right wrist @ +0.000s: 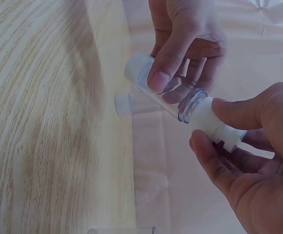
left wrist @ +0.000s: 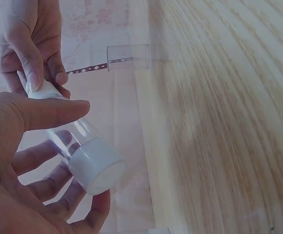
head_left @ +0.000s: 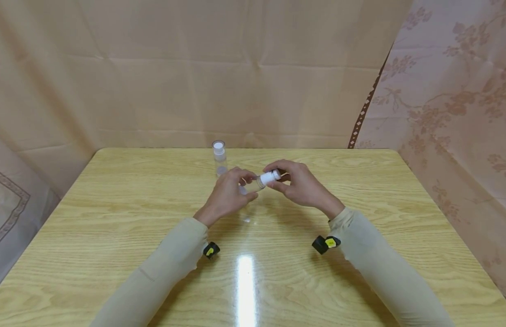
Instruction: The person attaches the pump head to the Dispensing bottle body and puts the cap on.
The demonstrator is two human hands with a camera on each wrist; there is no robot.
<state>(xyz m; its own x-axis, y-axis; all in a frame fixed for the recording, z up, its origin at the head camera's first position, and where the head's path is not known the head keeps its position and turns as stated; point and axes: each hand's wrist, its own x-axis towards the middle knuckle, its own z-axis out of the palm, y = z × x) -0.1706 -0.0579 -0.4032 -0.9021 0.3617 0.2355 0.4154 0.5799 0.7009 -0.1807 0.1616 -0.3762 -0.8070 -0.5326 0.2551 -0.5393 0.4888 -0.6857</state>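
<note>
- Left hand [head_left: 227, 190]: grip pinching tilted bottle [head_left: 253, 185] by its clear body
- Right hand [head_left: 298, 185]: grip pinching its white top [head_left: 268, 177]
- Second bottle [head_left: 219, 154]: upright on desk [head_left: 114, 218], beyond left hand

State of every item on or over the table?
Held bottle: tilted, off the table
White top: at its neck, tightness unclear
Second bottle: upright
Clear cap: standing on the table
Left hand: gripping bottle body
Right hand: pinching white top
</note>
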